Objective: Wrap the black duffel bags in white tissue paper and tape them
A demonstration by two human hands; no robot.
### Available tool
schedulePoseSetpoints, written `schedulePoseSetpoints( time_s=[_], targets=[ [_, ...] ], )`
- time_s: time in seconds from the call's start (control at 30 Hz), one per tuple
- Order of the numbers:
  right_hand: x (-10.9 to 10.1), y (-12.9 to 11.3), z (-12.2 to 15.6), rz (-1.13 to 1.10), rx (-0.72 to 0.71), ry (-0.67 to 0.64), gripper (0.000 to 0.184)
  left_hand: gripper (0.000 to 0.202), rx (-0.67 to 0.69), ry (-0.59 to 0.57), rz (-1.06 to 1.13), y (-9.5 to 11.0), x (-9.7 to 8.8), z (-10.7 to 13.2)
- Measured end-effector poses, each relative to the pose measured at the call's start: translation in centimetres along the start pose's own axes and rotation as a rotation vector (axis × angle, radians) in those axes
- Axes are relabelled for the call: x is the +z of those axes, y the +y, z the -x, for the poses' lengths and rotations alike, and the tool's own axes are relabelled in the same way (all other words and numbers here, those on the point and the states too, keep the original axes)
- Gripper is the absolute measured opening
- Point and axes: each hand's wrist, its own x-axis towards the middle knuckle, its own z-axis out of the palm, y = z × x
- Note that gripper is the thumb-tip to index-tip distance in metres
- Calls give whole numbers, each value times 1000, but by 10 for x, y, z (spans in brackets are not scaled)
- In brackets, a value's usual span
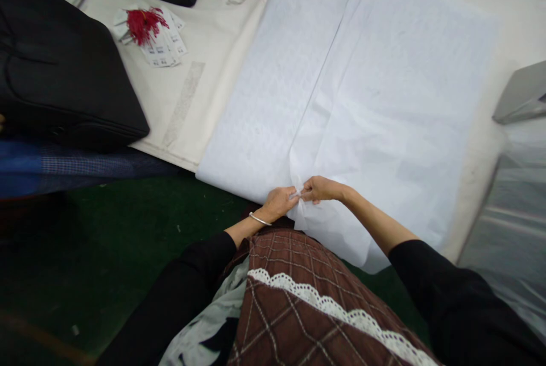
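Note:
Thin white sheets (396, 70), which look like paper or non-woven fabric, lie spread over the table's front edge. Right by my waist, my left hand (279, 202) is closed in a pinch on a gathered, twisted bit of the sheet. Facing it, my right hand (324, 189) pinches the same bunched part, fingertips nearly meeting those of the left. A crease or overlap line runs from this bunch up toward the back. The exact fold between my fingers is too small to make out.
Black bags or cases (63, 64) stand at the left, with a person's blue clothing (85, 167) below. Printed tags (164, 50) with red tassels (145, 24) lie on the white table covering (222, 30). A grey box (522, 93) and clear plastic sheeting (507, 223) are at the right.

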Motion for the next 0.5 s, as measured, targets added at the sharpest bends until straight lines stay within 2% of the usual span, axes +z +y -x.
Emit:
schedulePoseSetpoints(
  time_s=[0.3,0.4,0.5],
  targets=[
    [-2,5,-1,146,-10,-18,14,17,-8,-59,-33,10,4,0],
    [-2,6,-3,174,2,1,21,17,-19,-63,7,10,6,-2],
    [-1,7,-2,132,-54,14,15,16,-47,-69,101,3,4,-9]
  ],
)
